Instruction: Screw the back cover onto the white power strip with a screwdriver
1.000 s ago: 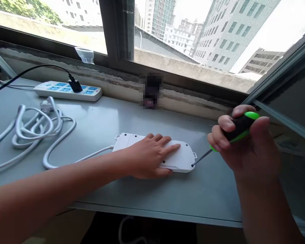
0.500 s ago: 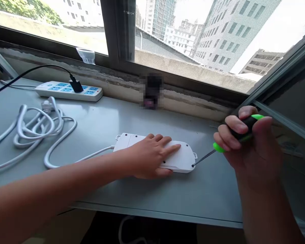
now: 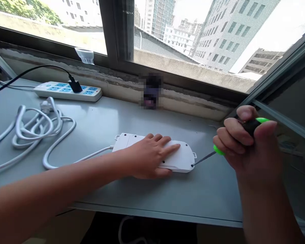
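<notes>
A white power strip point(image 3: 183, 157) lies face down on the grey sill point(image 3: 132, 189), its white cable point(image 3: 35, 128) coiled off to the left. My left hand point(image 3: 149, 156) rests flat on its back, fingers stretched out, pressing it down. My right hand point(image 3: 246, 145) is closed round the black and green handle of a screwdriver point(image 3: 218, 150). The thin metal shaft slants down left, and its tip sits at a screw hole in the strip's near right corner.
A second white power strip point(image 3: 66, 90) with blue sockets and a black plug lies at the back left by the window frame point(image 3: 117, 34). A small blurred dark object point(image 3: 151, 90) stands against the ledge. An open window sash point(image 3: 282, 101) is at the right.
My right hand has turned on the screwdriver handle, fingers regripping and rolling over it. The tip stays at the same corner. My left hand and the strip have not moved.
</notes>
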The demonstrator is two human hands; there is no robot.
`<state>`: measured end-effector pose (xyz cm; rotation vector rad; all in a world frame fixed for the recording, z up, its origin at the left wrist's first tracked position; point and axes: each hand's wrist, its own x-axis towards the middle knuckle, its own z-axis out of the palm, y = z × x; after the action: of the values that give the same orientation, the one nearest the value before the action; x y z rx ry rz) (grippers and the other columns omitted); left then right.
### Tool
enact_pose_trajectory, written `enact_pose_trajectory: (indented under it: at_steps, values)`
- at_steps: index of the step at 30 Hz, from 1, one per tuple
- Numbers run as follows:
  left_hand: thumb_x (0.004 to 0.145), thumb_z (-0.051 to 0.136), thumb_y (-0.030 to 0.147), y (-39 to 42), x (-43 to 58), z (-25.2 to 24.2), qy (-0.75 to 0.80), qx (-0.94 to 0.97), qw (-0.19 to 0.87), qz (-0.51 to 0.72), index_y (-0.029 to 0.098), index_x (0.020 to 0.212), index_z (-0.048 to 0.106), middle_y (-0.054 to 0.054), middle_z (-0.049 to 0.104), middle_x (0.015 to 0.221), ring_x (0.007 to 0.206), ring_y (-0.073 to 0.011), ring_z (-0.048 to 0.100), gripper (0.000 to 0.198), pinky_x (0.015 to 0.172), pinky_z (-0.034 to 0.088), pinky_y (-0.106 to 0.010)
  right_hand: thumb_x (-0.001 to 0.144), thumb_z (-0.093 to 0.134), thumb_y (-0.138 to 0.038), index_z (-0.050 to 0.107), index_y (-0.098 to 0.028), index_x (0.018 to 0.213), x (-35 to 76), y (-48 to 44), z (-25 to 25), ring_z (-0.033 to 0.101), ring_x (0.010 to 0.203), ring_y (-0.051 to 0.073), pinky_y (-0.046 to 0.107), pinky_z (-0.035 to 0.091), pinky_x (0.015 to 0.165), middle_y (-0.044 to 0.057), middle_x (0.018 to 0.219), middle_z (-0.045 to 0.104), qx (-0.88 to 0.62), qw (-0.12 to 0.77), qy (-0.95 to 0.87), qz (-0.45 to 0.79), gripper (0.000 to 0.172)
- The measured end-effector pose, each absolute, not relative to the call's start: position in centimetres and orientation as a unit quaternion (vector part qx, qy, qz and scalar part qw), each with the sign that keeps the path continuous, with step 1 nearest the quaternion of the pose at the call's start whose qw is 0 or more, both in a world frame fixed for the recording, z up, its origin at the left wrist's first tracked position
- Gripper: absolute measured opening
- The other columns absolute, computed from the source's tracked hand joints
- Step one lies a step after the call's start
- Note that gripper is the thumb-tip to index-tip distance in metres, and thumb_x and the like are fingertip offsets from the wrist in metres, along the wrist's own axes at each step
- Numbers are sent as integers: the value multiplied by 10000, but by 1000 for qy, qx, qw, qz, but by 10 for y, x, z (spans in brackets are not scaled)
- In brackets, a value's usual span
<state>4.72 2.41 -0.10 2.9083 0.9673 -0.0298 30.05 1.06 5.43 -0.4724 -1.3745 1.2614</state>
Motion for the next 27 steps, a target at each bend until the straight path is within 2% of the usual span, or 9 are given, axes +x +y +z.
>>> enact_pose_trajectory:
  at_steps: [1, 4, 7, 10, 14, 17, 21, 24, 27]
  values:
    - [1035, 556, 644, 24, 47, -1, 316, 948, 38, -11, 194, 1692, 352, -201, 533, 1552, 1249, -391, 578, 822, 1061, 442, -499, 912, 757, -604, 761, -275, 1063, 300, 10, 56, 236, 435, 68, 242, 307, 392, -65, 587, 337, -203, 564, -589, 543, 362]
    - [1031, 561, 648, 25, 48, -1, 317, 948, 35, -13, 198, 1693, 352, -201, 536, 1552, 1248, -394, 581, 828, 1053, 446, -499, 980, 605, -658, 810, -255, 1185, 298, 11, 57, 431, 541, 109, 283, 452, 476, 3, 693, 474, -207, 559, -600, 533, 497]
    - [1031, 557, 654, 25, 48, -1, 317, 948, 34, -14, 198, 1696, 347, -204, 533, 1555, 1252, -397, 582, 833, 1056, 442, -502, 991, 635, -584, 815, -264, 1012, 296, 12, 54, 531, 630, 116, 289, 517, 527, 33, 832, 563, -203, 573, -602, 519, 368]
    - [1030, 565, 643, 25, 47, -2, 315, 949, 34, -6, 198, 1690, 355, -202, 539, 1551, 1254, -396, 583, 823, 1052, 439, -495, 901, 799, -513, 740, -251, 914, 297, 11, 53, 443, 534, 71, 252, 465, 467, -11, 789, 542, -207, 598, -576, 518, 268]
    - [1024, 581, 637, 25, 46, -4, 315, 948, 36, 1, 202, 1683, 364, -202, 545, 1543, 1239, -395, 592, 819, 1042, 440, -492, 911, 793, -510, 734, -265, 1006, 300, 9, 56, 217, 438, 54, 227, 290, 394, -77, 603, 309, -197, 578, -565, 555, 269]
    - [1016, 599, 635, 25, 46, -5, 312, 949, 35, 17, 207, 1670, 385, -199, 563, 1520, 1224, -394, 604, 810, 1036, 441, -489, 962, 664, -614, 789, -252, 1148, 300, 9, 58, 340, 494, 81, 257, 360, 444, -36, 658, 381, -196, 561, -580, 557, 425]
    - [1016, 599, 628, 25, 46, -4, 311, 950, 36, 14, 199, 1672, 382, -206, 559, 1524, 1230, -401, 601, 813, 1036, 443, -498, 978, 646, -565, 813, -248, 1015, 297, 12, 53, 512, 637, 120, 287, 460, 513, 31, 817, 508, -198, 576, -594, 525, 361]
    - [1016, 590, 628, 25, 46, -5, 309, 950, 36, 14, 193, 1671, 382, -208, 557, 1525, 1227, -404, 597, 814, 1034, 445, -506, 909, 777, -519, 747, -256, 935, 297, 13, 50, 438, 561, 86, 284, 475, 514, 4, 803, 510, -212, 594, -579, 517, 266]
    - [1011, 598, 629, 25, 46, -5, 306, 951, 34, 21, 192, 1663, 393, -206, 568, 1511, 1209, -402, 605, 811, 1021, 451, -504, 897, 810, -477, 685, -261, 921, 298, 13, 52, 234, 454, 60, 259, 346, 424, -54, 658, 375, -210, 583, -578, 530, 251]
